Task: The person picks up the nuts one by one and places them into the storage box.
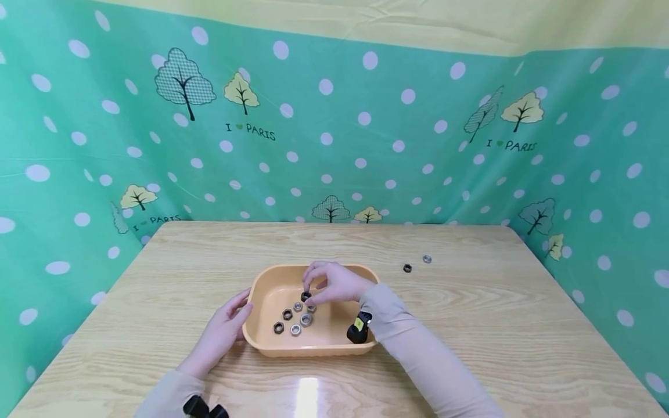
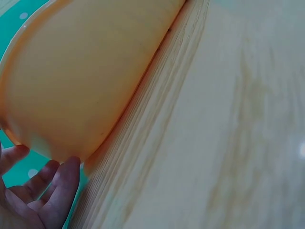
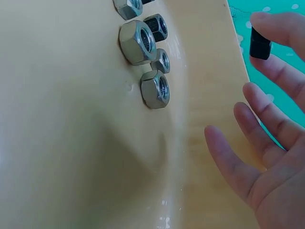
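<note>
An orange plastic basin [image 1: 334, 337] stands on the table with several silver and black hex nuts inside. Over it, my right hand [image 1: 337, 283] pinches a black nut [image 3: 260, 45] between thumb and index finger, the other fingers spread. Below that hand lie a large silver nut [image 1: 306, 320], a smaller silver nut [image 1: 295, 330] and a black nut [image 1: 279, 328]. At the basin's left end, my left hand [image 1: 225, 328] rests its fingertips on the outer wall [image 2: 86, 86]. In the left wrist view the nuts are hidden behind that wall.
To the right, beyond the basin, a black nut [image 1: 407, 268] and a silver nut [image 1: 427, 259] lie on the wooden table [image 1: 496, 307]. A green dotted cloth [image 1: 360, 145] hangs behind and along the sides. Black wrist cameras are strapped to both sleeves.
</note>
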Motion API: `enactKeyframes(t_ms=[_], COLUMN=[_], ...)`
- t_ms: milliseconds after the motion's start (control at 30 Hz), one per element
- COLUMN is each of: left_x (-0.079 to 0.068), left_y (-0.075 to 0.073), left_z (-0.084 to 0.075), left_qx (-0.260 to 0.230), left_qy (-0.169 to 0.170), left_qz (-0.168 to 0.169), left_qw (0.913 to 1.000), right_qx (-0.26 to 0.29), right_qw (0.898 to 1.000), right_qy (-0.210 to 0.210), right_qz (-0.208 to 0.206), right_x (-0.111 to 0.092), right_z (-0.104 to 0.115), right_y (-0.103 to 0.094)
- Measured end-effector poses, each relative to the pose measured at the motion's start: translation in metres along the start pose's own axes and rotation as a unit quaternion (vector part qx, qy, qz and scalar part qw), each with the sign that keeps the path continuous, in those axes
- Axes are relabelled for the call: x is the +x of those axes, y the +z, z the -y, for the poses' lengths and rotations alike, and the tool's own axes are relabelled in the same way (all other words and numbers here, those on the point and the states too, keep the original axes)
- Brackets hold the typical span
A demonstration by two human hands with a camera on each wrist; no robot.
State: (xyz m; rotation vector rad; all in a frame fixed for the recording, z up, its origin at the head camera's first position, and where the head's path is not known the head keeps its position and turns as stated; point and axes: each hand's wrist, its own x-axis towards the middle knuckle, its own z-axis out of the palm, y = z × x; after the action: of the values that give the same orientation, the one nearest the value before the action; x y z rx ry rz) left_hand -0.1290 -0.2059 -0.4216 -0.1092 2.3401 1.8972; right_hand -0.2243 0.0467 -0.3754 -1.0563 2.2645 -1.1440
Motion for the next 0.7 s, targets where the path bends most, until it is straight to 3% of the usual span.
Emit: enactKeyframes(t_ms=[433, 700], left_x=[0.0037, 0.0016], left_y=[0.0008, 0.0005], left_z=[-0.0015, -0.0014], left_qx=[-0.004, -0.005], left_qy=[-0.005, -0.009], left_qz=[0.003, 0.005], left_qw=[1.0000, 0.9999], right_qx=[-0.072, -0.160], right_qw=[0.997, 0.984], right_qy=[0.017, 0.030], right_qz=[0.037, 0.069], right_x=[0.0004, -0.0016], right_z=[-0.0024, -0.0006], right_y=[-0.0004, -0.0015])
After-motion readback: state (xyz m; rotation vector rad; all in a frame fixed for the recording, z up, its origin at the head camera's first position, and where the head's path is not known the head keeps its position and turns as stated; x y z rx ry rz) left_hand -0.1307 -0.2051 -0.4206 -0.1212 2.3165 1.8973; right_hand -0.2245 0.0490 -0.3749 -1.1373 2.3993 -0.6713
